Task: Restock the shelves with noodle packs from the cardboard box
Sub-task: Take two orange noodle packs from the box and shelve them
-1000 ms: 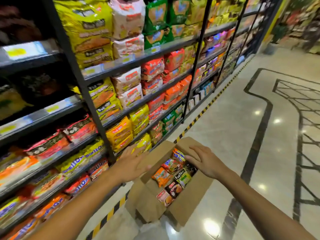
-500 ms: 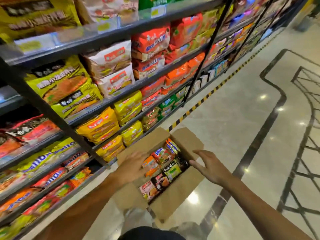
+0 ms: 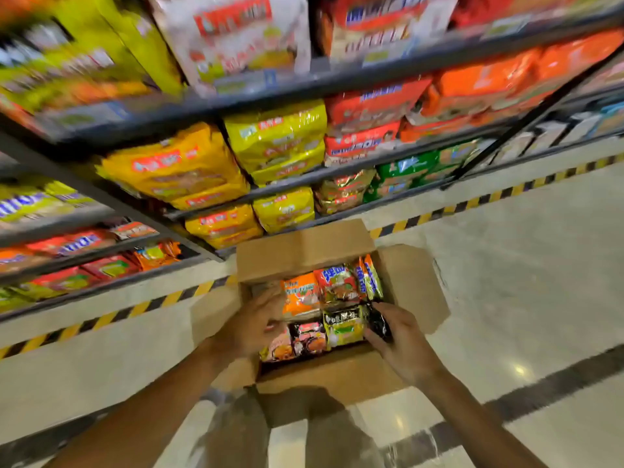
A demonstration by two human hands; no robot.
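An open cardboard box (image 3: 304, 251) stands on the floor in front of the shelves (image 3: 337, 81), its flaps folded out. Several noodle packs stand upright inside: an orange pack (image 3: 302, 297), a red pack (image 3: 337, 285), a yellow-green pack (image 3: 342, 327), a pink pack (image 3: 309, 339). My left hand (image 3: 250, 327) reaches into the box's left side with fingers against the orange pack; whether it grips is hidden. At the right side, my right hand (image 3: 400, 336) closes thumb and fingers on a black pack (image 3: 378, 324).
Shelf tiers are packed with yellow multipacks (image 3: 280, 140), orange-yellow ones (image 3: 179, 170), red (image 3: 364, 113) and green (image 3: 405, 167) packs. A yellow-black hazard strip (image 3: 472, 202) edges the shelf base. Polished floor (image 3: 523, 282) lies to the right. My legs show below the box.
The view has tilted down and closer to the box. Both hands moved from the box flaps into it; the right hand has taken hold of the black pack.
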